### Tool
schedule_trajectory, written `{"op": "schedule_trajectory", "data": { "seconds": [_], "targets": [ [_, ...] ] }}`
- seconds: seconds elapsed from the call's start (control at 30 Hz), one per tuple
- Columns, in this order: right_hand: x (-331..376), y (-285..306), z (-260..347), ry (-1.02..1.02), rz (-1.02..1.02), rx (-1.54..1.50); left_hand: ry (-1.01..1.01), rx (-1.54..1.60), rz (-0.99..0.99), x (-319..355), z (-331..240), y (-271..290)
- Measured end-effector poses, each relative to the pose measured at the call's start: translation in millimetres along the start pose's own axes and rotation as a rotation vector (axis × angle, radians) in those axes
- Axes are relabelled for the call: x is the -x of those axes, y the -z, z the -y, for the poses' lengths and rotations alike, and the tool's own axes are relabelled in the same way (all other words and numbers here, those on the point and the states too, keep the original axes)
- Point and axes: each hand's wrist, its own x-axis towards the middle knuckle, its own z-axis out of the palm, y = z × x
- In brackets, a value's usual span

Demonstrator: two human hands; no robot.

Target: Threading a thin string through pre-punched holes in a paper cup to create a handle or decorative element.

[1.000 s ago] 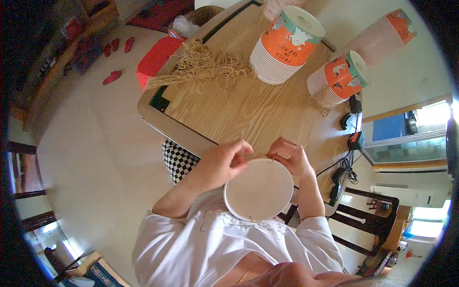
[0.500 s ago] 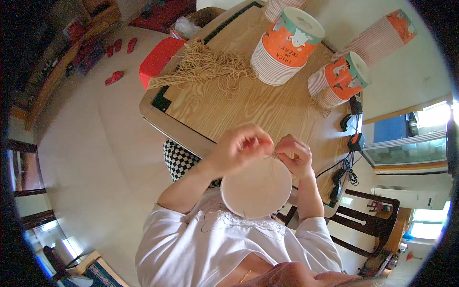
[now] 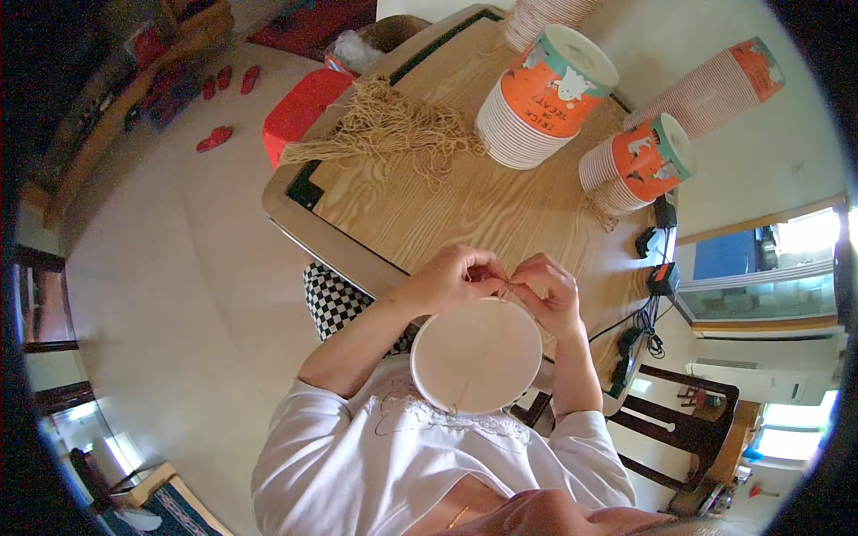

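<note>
A round white paper bucket (image 3: pixel 476 355) rests against my chest at the near edge of the wooden table (image 3: pixel 465 205), its open mouth facing me. My left hand (image 3: pixel 453 278) and my right hand (image 3: pixel 550 289) meet at the bucket's far rim. Their fingertips pinch a thin piece of tan string (image 3: pixel 506 288) between them. A strand of string runs across the bucket's opening. A loose pile of the same tan string (image 3: pixel 393 134) lies on the far left part of the table.
Stacks of orange and white paper buckets (image 3: pixel 541 98) stand at the back of the table, with another stack (image 3: pixel 636 165) to the right and one lying tilted (image 3: pixel 715 85). A red plastic stool (image 3: pixel 299 112), a checkered cushion (image 3: pixel 332 299), black cables (image 3: pixel 657 268) and a dark chair (image 3: pixel 679 429) surround the table.
My hands have come together from the bucket's sides to its far rim, now pinching string there. The bucket has shifted slightly.
</note>
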Motion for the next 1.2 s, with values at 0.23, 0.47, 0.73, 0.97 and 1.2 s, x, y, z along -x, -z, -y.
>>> {"op": "schedule_trajectory", "data": {
  "seconds": [0.23, 0.47, 0.73, 0.97, 1.2],
  "targets": [
    [-3.0, 0.9, 1.4, -0.391, -0.022, -0.482, 0.042, 0.137, -0.068, -0.6, -0.7, 2.5],
    [-9.4, -5.4, 20.8, -0.476, 0.052, -0.424, -0.043, 0.108, -0.075, 0.9, 2.7, 0.1],
    [-3.1, -6.9, 15.4, -0.435, 0.105, -0.150, -0.021, 0.176, -0.130, 4.1, 2.0, -2.9],
    [1.6, -7.8, 22.6, -0.439, 0.020, -0.087, -0.024, 0.152, -0.135, 6.7, 7.5, -4.1],
    [3.7, -6.8, 22.1, -0.443, 0.014, -0.138, -0.022, 0.185, -0.159, 7.6, 8.1, -6.2]
  ]
}}
